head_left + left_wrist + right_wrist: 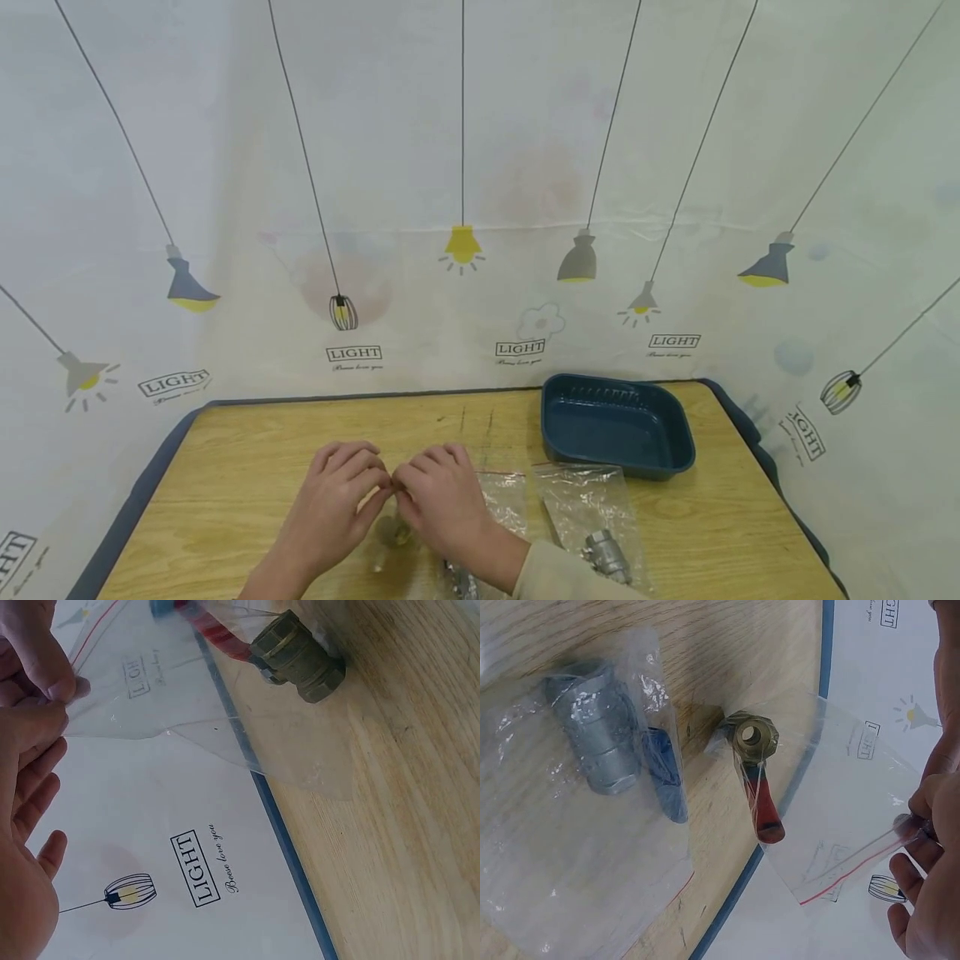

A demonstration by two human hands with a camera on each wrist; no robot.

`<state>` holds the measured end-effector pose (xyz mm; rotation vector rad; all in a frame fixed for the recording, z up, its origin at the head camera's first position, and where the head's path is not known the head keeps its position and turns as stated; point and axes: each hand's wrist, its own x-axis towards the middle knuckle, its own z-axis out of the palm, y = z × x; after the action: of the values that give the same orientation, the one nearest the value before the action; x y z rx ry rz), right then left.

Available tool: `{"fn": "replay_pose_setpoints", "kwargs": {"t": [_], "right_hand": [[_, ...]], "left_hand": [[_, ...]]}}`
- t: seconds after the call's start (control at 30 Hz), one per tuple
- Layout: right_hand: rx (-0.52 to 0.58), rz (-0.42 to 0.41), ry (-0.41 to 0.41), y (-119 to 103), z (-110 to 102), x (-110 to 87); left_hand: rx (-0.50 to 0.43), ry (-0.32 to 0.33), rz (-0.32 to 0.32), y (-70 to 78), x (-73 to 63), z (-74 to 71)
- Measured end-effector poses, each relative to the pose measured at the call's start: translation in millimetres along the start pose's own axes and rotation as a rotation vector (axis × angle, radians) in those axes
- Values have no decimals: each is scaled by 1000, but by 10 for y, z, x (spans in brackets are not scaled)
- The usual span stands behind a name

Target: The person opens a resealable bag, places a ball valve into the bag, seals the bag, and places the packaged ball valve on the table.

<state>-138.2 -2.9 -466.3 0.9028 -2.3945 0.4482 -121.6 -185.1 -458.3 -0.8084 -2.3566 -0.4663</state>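
Note:
A clear zip bag with a red seal line hangs over the table, its top corner pinched between the fingertips of both hands. My left hand and my right hand meet at that edge, their fingers curled together. Inside the bag, at its lower end, is a brass ball valve with a red lever handle. In the head view the valve shows faintly below the hands. Under the right forearm lies another clear bag, partly hidden by it.
To the right, a clear bag holds a grey metal valve. Behind it stands a dark blue plastic basin. The wooden table ends against a printed wall cloth. A bagged grey valve with a blue handle shows in the right wrist view.

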Motion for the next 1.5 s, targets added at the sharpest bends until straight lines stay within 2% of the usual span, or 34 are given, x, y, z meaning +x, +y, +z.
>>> {"fn": "replay_pose_setpoints", "kwargs": {"t": [0.37, 0.6, 0.83, 1.07, 1.5], "right_hand": [[-7, -24, 68, 64, 17, -52], [-24, -32, 43, 127, 27, -105], [-11, -33, 56, 159, 22, -145], [-41, -8, -3, 245, 37, -232], [-116, 32, -106, 373, 22, -346]], "left_hand": [[8, -10, 16, 19, 8, 24], [22, -15, 11, 23, 6, 21], [37, -26, 4, 26, 1, 19], [45, -7, 3, 8, -13, 12], [61, -13, 2, 2, -11, -3]]}}
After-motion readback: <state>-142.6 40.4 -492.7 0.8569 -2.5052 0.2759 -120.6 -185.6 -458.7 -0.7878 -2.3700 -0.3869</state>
